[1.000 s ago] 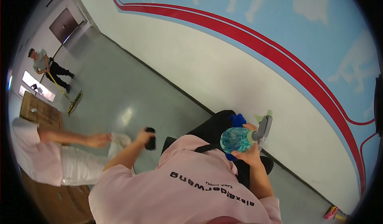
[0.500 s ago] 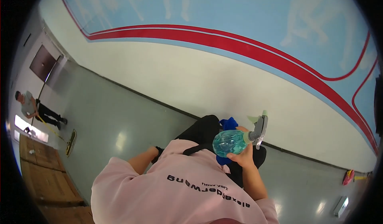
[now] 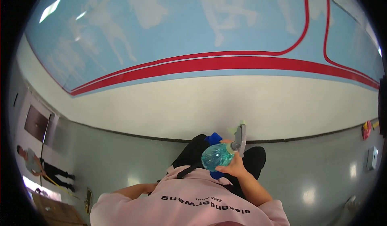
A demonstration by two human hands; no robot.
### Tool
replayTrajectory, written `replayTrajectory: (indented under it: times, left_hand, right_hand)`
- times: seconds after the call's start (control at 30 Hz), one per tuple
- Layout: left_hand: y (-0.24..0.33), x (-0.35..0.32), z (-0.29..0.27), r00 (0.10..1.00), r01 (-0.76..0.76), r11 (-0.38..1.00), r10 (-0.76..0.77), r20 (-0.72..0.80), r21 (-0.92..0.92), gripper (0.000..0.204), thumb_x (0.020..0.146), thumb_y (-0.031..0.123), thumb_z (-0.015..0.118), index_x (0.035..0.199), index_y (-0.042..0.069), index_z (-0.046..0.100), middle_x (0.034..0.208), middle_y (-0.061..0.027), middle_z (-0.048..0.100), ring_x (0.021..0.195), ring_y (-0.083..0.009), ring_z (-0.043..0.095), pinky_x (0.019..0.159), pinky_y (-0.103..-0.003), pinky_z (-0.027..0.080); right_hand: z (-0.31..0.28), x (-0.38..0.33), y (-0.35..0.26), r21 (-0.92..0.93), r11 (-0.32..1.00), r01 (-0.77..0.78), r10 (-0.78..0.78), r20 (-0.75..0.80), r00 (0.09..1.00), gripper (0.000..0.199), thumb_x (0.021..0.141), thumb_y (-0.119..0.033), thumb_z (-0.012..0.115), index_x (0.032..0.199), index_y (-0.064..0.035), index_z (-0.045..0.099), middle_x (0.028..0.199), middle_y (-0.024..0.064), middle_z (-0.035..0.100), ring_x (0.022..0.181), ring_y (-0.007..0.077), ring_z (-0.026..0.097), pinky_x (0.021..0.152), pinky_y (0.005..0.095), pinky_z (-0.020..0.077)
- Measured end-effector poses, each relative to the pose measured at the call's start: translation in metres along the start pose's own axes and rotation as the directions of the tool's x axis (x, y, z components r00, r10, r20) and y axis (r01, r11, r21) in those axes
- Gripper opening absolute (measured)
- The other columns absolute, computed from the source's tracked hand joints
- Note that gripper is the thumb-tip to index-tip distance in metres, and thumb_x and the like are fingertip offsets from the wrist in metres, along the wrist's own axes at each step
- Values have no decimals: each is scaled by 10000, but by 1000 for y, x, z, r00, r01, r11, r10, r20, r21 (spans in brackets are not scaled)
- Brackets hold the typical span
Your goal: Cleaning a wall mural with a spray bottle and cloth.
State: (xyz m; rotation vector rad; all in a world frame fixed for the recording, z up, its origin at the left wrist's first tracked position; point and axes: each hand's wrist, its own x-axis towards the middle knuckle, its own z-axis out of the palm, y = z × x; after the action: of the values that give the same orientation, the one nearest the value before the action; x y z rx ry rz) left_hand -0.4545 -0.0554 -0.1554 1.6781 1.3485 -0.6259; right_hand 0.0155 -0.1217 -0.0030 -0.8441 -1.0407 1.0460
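My right hand is closed round the neck of a spray bottle with teal liquid inside. The bottle lies tilted in front of my body, its grey trigger head pointing toward the wall. Blue cloth shows on both sides of the bottle; whether my fingers also grip it is hidden. On the left my forearm runs back along my side, and the hand at its end is out of sight behind the pink shirt.
Ahead stands a white wall with a blue and red mural. At the left another person holds a mop, near wooden cabinets. A pink and yellow item sits by the wall at the right, near a pale box-like object.
My view has turned to the right, and the wall now runs more level across it. The spray bottle stays in my right hand. The person with the mop appears lower in the picture.
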Motion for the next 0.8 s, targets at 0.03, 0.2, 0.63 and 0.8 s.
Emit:
replayTrajectory:
  times: [0.03, 0.2, 0.63, 0.8]
  left_hand:
    - [-7, -6, 3, 998, -55, 998, 54, 24, 35, 470, 778, 281, 581, 1166, 35, 478, 1104, -208, 529, 1032, -318, 507, 880, -386, 393]
    - [5, -19, -18, 937, -330, 933, 305, 169, 145, 464, 776, 292, 584, 1157, 44, 493, 1114, -204, 522, 1041, -304, 496, 893, -380, 378]
    - [141, -29, -61, 819, -562, 820, 570, 68, -109, 523, 755, 318, 604, 1179, 47, 461, 1241, -166, 430, 1140, -331, 398, 963, -388, 302]
    - [154, -35, -67, 933, -358, 909, 359, 33, 214, 488, 753, 243, 588, 1177, 39, 456, 1278, -180, 380, 1141, -337, 401, 947, -386, 334]
  right_hand:
    - [1, -1, 0, -2, 1000, 5, -5, -21, 1000, 817, 521, -145, 798, 1192, -27, 347, 1082, 91, 457, 977, 181, 490, 855, 327, 402]
    - [11, -1, -1, 122, 991, -46, 50, -30, 998, 786, 549, -123, 786, 1194, -30, 347, 1073, 88, 467, 1002, 189, 482, 863, 334, 403]
    - [14, -9, 4, 28, 999, -24, 25, -56, 998, 795, 593, -180, 782, 1227, -21, 330, 1076, 93, 491, 1007, 185, 488, 879, 326, 394]
    - [16, -9, 8, 63, 996, -62, 66, -70, 995, 800, 597, -189, 778, 1235, -22, 326, 1079, 89, 491, 1009, 185, 488, 883, 324, 391]
